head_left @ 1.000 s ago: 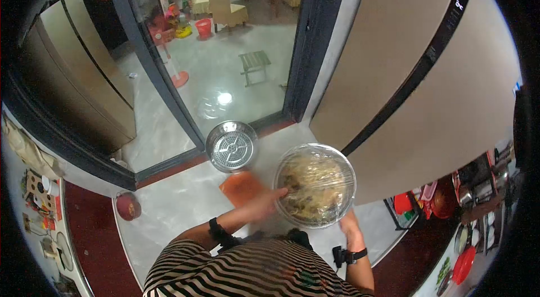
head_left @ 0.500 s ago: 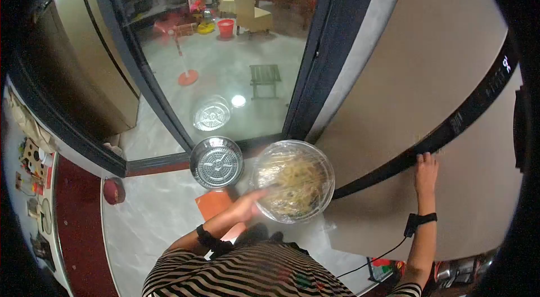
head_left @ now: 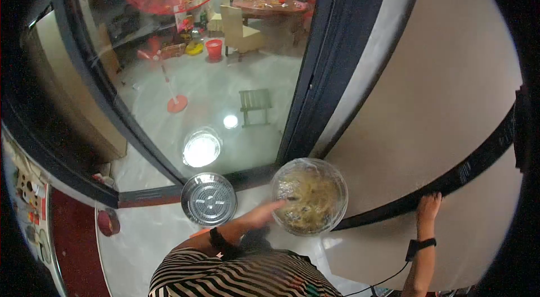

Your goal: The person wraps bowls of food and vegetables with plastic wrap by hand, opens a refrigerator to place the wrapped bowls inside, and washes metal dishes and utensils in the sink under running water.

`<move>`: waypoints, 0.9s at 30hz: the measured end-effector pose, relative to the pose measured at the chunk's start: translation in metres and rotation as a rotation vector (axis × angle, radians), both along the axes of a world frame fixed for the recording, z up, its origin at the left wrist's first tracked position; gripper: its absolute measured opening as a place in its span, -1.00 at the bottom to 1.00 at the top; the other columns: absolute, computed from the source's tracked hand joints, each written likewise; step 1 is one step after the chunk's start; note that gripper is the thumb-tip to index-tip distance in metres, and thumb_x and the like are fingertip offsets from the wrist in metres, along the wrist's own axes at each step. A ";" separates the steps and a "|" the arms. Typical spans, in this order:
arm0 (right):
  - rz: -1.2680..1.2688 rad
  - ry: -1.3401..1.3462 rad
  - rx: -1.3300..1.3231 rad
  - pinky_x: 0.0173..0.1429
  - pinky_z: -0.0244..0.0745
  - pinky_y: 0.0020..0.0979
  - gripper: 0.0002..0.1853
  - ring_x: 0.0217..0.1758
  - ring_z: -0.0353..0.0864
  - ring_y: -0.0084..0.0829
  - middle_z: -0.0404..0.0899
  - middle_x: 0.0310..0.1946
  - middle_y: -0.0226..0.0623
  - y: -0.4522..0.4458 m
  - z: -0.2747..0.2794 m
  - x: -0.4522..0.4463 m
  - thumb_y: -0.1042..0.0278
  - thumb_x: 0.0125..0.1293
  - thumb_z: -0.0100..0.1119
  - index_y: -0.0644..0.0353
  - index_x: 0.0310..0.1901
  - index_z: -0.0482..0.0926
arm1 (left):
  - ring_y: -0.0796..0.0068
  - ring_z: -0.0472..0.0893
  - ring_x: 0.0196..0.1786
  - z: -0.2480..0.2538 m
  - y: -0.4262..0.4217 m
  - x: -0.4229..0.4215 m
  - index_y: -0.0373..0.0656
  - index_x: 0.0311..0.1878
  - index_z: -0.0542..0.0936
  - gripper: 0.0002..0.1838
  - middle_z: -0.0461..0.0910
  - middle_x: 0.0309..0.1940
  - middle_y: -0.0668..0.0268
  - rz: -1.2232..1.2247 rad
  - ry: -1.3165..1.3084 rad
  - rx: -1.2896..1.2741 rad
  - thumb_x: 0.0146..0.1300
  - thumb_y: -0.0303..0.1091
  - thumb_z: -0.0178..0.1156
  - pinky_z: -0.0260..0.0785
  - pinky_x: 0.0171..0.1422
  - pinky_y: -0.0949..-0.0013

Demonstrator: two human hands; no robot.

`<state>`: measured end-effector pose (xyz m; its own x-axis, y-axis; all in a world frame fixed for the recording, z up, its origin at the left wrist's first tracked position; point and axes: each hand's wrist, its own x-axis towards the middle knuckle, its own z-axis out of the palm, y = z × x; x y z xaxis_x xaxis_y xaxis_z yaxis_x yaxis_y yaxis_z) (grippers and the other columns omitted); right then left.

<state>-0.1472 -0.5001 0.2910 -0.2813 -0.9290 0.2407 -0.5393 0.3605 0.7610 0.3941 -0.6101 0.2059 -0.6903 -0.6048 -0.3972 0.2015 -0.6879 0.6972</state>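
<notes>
In the head view, my left hand [head_left: 264, 214] grips the near left rim of a round bowl [head_left: 342, 207]. Clear plastic wrap covers the bowl, and pale yellowish-brown food [head_left: 309, 198] shows through it. My right hand [head_left: 430, 206] has its fingers hooked over the top edge of the lower door of a beige refrigerator [head_left: 450, 100], at the dark band [head_left: 388, 207] across its front. The fingertips are partly hidden there. Both refrigerator doors look closed.
A metal steamer pan with a perforated base [head_left: 209, 200] stands left of the bowl, by the glass door [head_left: 225, 94]. A dark red container [head_left: 108, 222] is on the floor. Behind the glass are a folding stool [head_left: 256, 107], a red bucket [head_left: 214, 50] and a round table [head_left: 264, 7].
The view has shifted, and the bowl with my left hand now sits slightly lower and further right. My right hand stays at the refrigerator's dark band. The orange piece is now mostly hidden by my arm.
</notes>
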 end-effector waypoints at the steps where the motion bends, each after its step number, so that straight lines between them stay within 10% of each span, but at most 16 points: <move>1: -0.029 0.043 -0.018 0.28 0.08 -0.23 -0.82 0.05 0.43 -0.28 0.60 -0.26 -0.25 -0.009 -0.030 -0.006 0.27 0.11 0.06 0.07 -0.38 0.65 | 0.29 0.40 0.18 0.005 -0.020 -0.009 -0.19 0.26 0.25 -0.46 0.37 0.16 0.19 -0.026 -0.019 -0.001 0.31 -0.09 -0.02 0.26 0.25 0.15; 27: -0.212 -0.190 -0.010 0.08 0.17 -0.34 -0.87 -0.10 0.41 -0.36 0.51 -0.36 -0.33 -0.054 0.030 0.082 0.36 0.00 0.06 0.11 -0.52 0.61 | 0.32 0.43 0.14 -0.017 -0.196 -0.081 -0.20 0.22 0.27 -0.50 0.43 0.10 0.23 -0.249 -0.072 0.164 0.25 -0.23 0.06 0.31 0.20 0.21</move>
